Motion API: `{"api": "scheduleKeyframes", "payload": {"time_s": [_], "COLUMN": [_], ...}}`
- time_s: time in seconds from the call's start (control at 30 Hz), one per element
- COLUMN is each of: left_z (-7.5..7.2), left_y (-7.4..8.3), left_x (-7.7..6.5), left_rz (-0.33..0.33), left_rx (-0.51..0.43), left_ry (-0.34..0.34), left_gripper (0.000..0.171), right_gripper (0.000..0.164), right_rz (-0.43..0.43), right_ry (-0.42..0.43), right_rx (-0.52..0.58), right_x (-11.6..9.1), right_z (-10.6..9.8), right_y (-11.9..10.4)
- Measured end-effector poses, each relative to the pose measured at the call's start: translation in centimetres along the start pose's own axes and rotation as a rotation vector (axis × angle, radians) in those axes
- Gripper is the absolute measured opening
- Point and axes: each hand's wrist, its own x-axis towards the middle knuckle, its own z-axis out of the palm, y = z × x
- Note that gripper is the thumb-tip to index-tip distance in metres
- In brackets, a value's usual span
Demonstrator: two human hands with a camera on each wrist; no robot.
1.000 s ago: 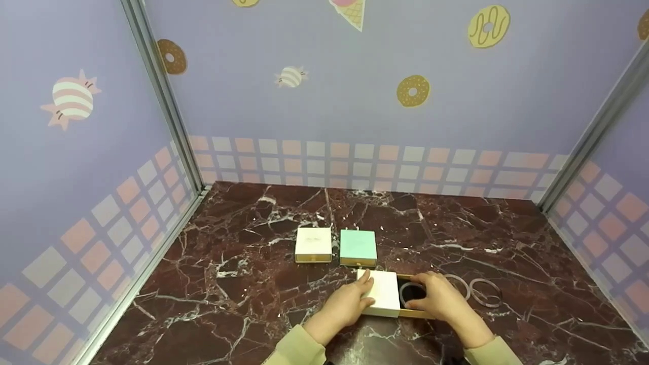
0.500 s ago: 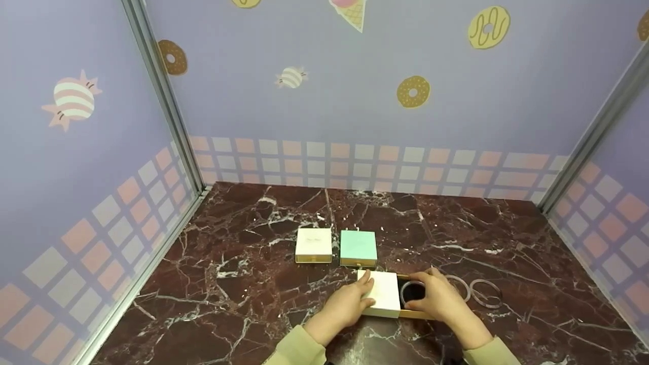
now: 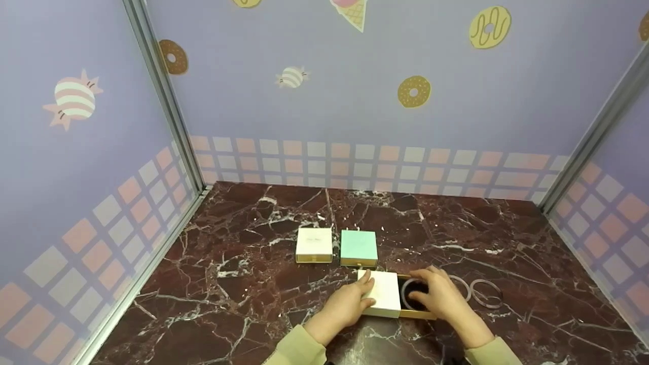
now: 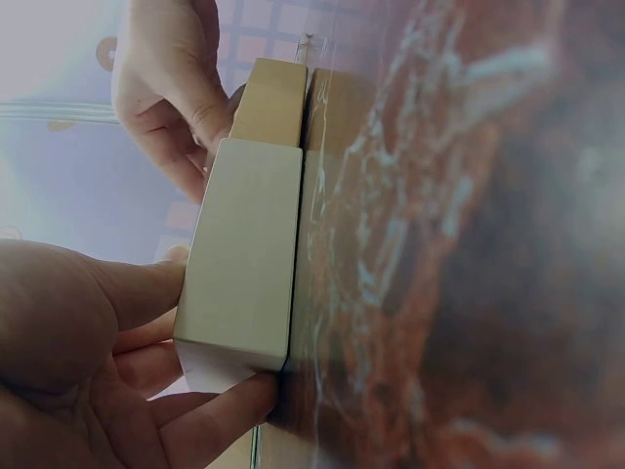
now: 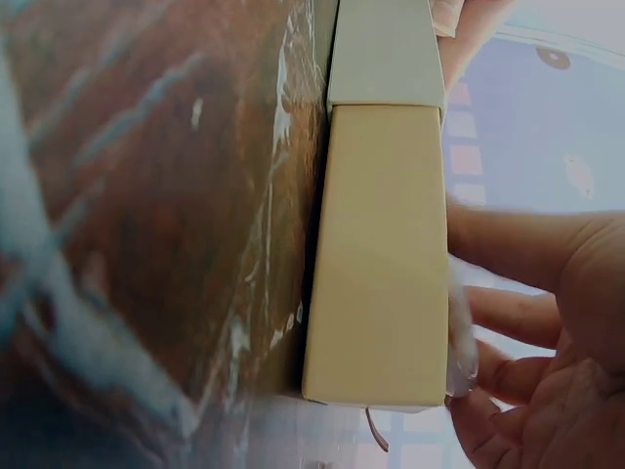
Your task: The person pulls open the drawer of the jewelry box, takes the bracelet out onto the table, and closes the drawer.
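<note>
A white drawer-style gift box lies on the table, its yellow drawer pulled out to the right. My left hand grips the white sleeve at its left end, with fingertips on top and around the end in the left wrist view. Over the drawer, my right hand holds a pale bangle between thumb and fingers. In the right wrist view the bangle's translucent edge rises tilted past the drawer's rim. The drawer's dark inside shows through the ring; my right hand hides its far end.
Behind stand a closed white box and a closed mint-green box, side by side. Right of my right hand lie two more bangles, one partly hidden bangle and one fully visible bangle. Patterned panels enclose the dark marble table.
The right hand's fingers have shifted slightly up and spread, and the bangle has moved a little to the right in the drawer. My left hand and the box have stayed in place.
</note>
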Motion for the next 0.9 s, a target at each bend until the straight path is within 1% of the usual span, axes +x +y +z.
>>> {"api": "scheduleKeyframes", "payload": {"time_s": [0.07,0.1,0.2,0.3,0.4,0.6,0.77,0.9], "left_z": [0.0,0.0,0.0,0.0,0.0,0.1,0.0,0.0], "left_y": [0.0,0.0,-0.1,-0.1,-0.1,-0.1,-0.1,-0.1], "left_x": [0.0,0.0,0.0,0.0,0.0,0.1,0.0,0.0], "left_rz": [0.003,0.000,0.000,0.000,0.002,0.010,0.001,0.003], "left_rx": [0.014,0.006,0.023,0.007,-0.005,0.011,0.005,0.010], "left_ry": [0.002,-0.001,0.000,-0.002,-0.006,-0.004,-0.013,-0.014], "left_gripper": [0.056,0.057,0.057,0.057,0.057,0.057,0.057,0.057], "right_gripper": [0.032,0.028,0.023,0.019,0.017,0.014,0.011,0.011], "right_rz": [-0.015,-0.023,-0.040,-0.047,-0.042,-0.003,0.052,0.056], "right_ry": [0.039,0.058,0.101,0.110,0.097,0.062,0.004,-0.026], "right_rx": [0.011,0.011,0.010,0.014,0.039,0.111,0.216,0.280], "right_x": [0.1,0.1,0.2,0.4,0.4,0.4,0.4,0.5], "right_z": [0.0,-0.1,-0.3,-0.7,-1.0,-1.8,-2.2,-2.2], "right_y": [0.2,0.3,0.5,0.7,1.0,1.2,1.5,1.9]}}
